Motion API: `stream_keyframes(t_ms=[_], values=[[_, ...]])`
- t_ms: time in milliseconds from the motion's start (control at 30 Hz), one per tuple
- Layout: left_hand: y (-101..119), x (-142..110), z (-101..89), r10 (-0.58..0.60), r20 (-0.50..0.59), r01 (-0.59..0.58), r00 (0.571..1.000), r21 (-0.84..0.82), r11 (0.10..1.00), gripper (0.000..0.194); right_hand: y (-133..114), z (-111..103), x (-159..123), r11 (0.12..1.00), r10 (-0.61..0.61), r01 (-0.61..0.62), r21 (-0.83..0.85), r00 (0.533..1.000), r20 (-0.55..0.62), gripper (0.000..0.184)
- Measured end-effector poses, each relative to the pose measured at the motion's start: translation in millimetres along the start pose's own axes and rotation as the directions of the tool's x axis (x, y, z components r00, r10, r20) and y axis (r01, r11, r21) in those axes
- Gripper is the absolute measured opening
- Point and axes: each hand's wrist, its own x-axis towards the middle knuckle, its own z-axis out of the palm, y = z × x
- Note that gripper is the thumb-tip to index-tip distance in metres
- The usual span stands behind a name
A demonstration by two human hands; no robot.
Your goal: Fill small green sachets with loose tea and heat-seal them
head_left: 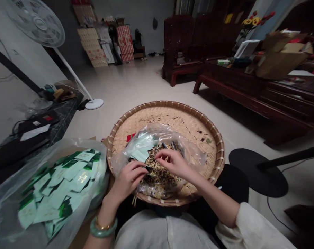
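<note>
A clear plastic bag (194, 152) lies open on a round woven bamboo tray (198, 121). It holds a loose dry mix (160, 173) of dark and yellowish bits, with pale green packets (141, 147) at its left side. Two small dark metallic-looking objects (174, 146) poke up from the mix. My left hand (129, 178) is over the bag's left part, its fingers pinched at what looks like the dark edge of a small packet. Just right of it, my right hand (173, 162) hovers over the mix with fingertips curled together; whatever they hold is too small to see.
At the left stands a large translucent bag (97, 193) full of green packets (60, 190). A white fan (41, 24) is behind it. Dark wooden furniture (237, 90) fills the right, and a round black stand base (258, 173) sits beside the tray. Stacked boxes (93, 46) line the back.
</note>
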Motion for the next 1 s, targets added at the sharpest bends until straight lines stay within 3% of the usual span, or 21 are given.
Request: stream_keyframes(t_ms=[133,233,300,400,467,533,633,700,900,1000], values=[[0,-1,0.7,0.017,0.007,-0.017,1.0,-0.025,1.0,0.015,0,13,-14,0.991,-0.113,0.124,-0.055,0.979,0.171,0.042],[-3,2,8.9,-0.091,-0.06,0.083,0.994,-0.119,0.989,0.014,7,25,-11,0.992,-0.095,0.1,-0.073,0.993,0.067,0.018],[-7,2,16.6,-0.28,-0.121,0.244,0.952,-0.247,0.938,0.033,13,27,-5,1.0,0.002,-0.001,0.022,0.999,-0.038,0.012],[-12,3,26.8,-0.485,-0.009,0.442,0.874,-0.396,0.805,0.052,19,21,2,0.946,0.184,-0.168,0.278,0.982,-0.036,0.006],[-11,4,31.4,-0.542,0.112,0.527,0.833,-0.456,0.717,0.043,21,17,3,0.888,0.242,-0.22,0.404,0.97,-0.004,0.009],[-7,6,34.4,-0.571,0.215,0.587,0.793,-0.524,0.617,0.035,22,14,1,0.873,0.24,-0.191,0.448,0.969,-0.054,0.014],[0,9,37.5,-0.602,0.285,0.621,0.746,-0.625,0.473,0.037,23,13,-2,0.94,0.138,-0.075,0.332,0.975,-0.171,0.013],[2,9,39.3,-0.619,0.285,0.62,0.732,-0.656,0.431,0.04,24,12,-3,0.978,0.065,-0.029,0.207,0.984,-0.169,0.01],[-2,8,43.4,-0.643,0.236,0.611,0.729,-0.648,0.455,0.04,19,2,-3,0.985,0.023,0.005,0.173,0.986,-0.164,0.018],[-5,7,44.7,-0.626,0.229,0.601,0.745,-0.639,0.48,0.037,14,-5,-4,0.993,-0.061,0.067,0.098,0.996,-0.07,0.023]])
